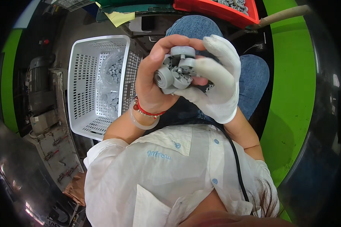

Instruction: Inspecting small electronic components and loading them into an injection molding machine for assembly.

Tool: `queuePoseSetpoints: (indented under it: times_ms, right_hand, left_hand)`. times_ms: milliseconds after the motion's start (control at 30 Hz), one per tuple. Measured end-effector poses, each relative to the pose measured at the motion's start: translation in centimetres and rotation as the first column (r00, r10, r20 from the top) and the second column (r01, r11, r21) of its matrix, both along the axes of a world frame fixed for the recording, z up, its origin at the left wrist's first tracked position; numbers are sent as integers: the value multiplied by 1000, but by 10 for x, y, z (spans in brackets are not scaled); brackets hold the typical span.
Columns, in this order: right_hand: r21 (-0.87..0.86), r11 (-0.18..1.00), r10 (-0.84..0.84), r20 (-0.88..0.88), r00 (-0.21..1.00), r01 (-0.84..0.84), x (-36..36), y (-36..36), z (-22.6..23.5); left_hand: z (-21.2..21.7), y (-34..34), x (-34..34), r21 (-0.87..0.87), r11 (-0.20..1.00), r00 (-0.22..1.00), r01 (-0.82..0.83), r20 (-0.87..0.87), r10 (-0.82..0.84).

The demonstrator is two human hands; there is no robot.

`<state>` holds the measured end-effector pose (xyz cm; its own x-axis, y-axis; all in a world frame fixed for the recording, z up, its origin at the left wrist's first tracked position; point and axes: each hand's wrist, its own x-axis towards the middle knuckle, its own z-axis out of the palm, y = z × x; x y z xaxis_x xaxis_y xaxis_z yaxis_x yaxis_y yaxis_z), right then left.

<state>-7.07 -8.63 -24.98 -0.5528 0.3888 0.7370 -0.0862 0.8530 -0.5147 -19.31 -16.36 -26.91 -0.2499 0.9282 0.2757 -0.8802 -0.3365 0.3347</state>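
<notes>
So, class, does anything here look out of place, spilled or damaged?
The hands around the grey parts don't match: the right hand wears a white glove, the left hand is bare. Near the top, a yellow sheet juts out at an angle, looking askew. No spill or damage stands out.

The person wears a white, short-sleeved shirt [189, 170] of thin, slightly creased cloth with a pointed collar [149, 208]. Light blue buttons [215, 181] run along its front placket, and another blue button fastens the chest pocket [165, 140], with small blue embroidery [159, 155] beside it. A black cable [238, 160] lies down one side of the shirt. The right hand [223, 79] wears a white fabric glove ending at the wrist; the left is ungloved, with a red beaded bracelet [149, 114] and a pale, translucent bangle [135, 122] on its wrist. The trousers [252, 85] are blue denim.
</notes>
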Motion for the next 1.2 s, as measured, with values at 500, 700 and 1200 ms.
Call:
queuePoseSetpoints:
  times_ms: [500,700,1200]
  right_hand:
    - [148,985,-96,27,995,91,4,7,-3]
    - [-6,999,-39,130,991,40,3,10,7]
    - [-471,840,197,-201,960,-271,1,2,8]
  left_hand:
    - [-8,15,3,115,958,892,-261,-350,285]
    - [6,11,19,-227,904,898,-362,-344,273]
    - [32,11,24,-375,922,942,97,333,36]
